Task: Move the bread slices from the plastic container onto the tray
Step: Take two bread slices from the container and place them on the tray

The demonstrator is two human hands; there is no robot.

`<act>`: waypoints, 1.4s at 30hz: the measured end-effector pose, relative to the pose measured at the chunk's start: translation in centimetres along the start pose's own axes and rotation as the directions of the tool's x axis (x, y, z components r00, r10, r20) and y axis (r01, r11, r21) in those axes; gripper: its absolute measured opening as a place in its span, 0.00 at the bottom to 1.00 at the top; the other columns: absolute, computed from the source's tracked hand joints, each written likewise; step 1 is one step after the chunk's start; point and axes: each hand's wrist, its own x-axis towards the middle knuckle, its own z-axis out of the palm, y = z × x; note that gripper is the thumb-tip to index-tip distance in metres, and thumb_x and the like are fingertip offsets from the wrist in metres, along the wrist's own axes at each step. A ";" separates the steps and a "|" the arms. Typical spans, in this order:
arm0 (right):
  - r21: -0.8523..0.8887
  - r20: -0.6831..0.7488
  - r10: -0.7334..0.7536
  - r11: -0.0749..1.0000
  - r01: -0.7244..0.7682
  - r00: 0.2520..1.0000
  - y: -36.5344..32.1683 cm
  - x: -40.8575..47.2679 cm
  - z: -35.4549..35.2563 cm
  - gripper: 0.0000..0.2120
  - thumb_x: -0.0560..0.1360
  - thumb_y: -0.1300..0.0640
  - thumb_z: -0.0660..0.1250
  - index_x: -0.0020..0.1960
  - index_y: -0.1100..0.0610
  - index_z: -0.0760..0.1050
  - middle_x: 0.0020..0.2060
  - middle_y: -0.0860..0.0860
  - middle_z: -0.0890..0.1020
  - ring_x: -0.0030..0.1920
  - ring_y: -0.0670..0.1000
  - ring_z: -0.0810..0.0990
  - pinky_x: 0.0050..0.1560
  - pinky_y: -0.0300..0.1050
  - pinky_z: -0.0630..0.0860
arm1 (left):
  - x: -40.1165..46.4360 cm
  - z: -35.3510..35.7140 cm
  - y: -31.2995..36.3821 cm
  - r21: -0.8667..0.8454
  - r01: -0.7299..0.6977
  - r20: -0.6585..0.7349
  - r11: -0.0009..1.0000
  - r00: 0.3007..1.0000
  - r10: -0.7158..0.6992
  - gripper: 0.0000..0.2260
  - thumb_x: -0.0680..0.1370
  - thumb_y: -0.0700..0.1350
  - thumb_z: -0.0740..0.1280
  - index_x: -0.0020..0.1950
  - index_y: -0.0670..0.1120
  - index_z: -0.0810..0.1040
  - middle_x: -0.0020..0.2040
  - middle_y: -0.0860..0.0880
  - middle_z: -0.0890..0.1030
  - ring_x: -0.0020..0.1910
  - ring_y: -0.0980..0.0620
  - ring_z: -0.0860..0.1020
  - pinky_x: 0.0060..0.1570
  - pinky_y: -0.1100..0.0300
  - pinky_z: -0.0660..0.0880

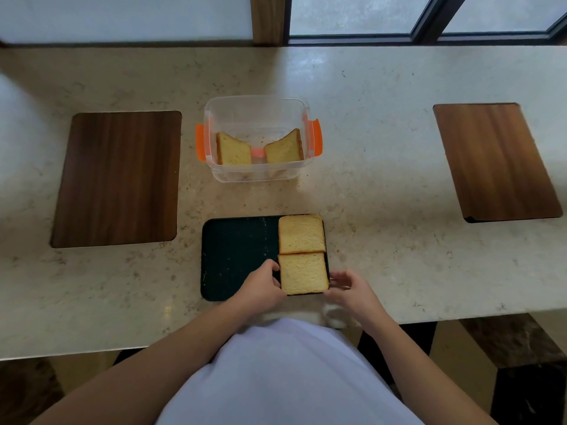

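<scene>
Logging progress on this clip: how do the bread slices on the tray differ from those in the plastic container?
The two tray slices lie flat; the two container slices stand tilted against opposite side walls. The tray slices sit edge to edge in a column on the right of the dark tray; the container slices are apart. The left hand and right hand flank the nearer tray slice; no hand is near the plastic container. All look alike: square, yellowish.

We see the tray nearest us on the counter, two bread slices lying on its right half. Behind it stands the plastic container holding two more. Wooden boards lie far left and far right.
</scene>
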 end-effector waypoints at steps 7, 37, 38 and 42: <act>0.001 -0.019 0.005 1.000 -0.005 1.000 0.3 0.1 0.2 0.16 0.72 0.64 0.77 0.56 0.52 0.78 0.51 0.50 0.83 0.47 0.46 0.83 0.30 0.33 0.78 | 0.2 -0.3 0.1 -0.050 0.057 -0.002 0.997 0.998 -0.057 0.27 0.68 0.41 0.75 0.65 0.48 0.70 0.44 0.50 0.83 0.44 0.53 0.82 0.43 0.58 0.79; -0.346 -0.152 -0.129 0.936 0.070 0.980 -4.6 1.7 1.7 0.16 0.75 0.63 0.67 0.62 0.56 0.78 0.49 0.48 0.81 0.50 0.47 0.79 0.43 0.38 0.73 | 1.4 -0.9 1.2 -0.295 0.053 -0.060 0.954 0.995 -0.074 0.25 0.73 0.32 0.69 0.69 0.40 0.73 0.49 0.51 0.79 0.53 0.50 0.79 0.60 0.50 0.76; -0.351 -0.155 -0.126 0.934 0.065 0.980 -4.6 1.7 1.8 0.16 0.75 0.63 0.67 0.62 0.56 0.78 0.50 0.48 0.81 0.50 0.47 0.79 0.44 0.39 0.73 | 1.4 -0.9 1.2 -0.296 0.053 -0.056 0.954 0.996 -0.073 0.25 0.73 0.32 0.69 0.70 0.40 0.72 0.49 0.51 0.78 0.53 0.50 0.79 0.60 0.50 0.76; -0.369 -0.156 -0.124 0.927 0.058 0.980 -4.3 1.7 1.9 0.15 0.75 0.62 0.66 0.62 0.57 0.78 0.49 0.48 0.80 0.49 0.47 0.78 0.42 0.38 0.72 | 1.7 -0.9 1.1 -0.289 0.049 -0.052 0.956 0.996 -0.067 0.25 0.74 0.33 0.70 0.70 0.40 0.71 0.48 0.52 0.78 0.50 0.52 0.78 0.57 0.53 0.77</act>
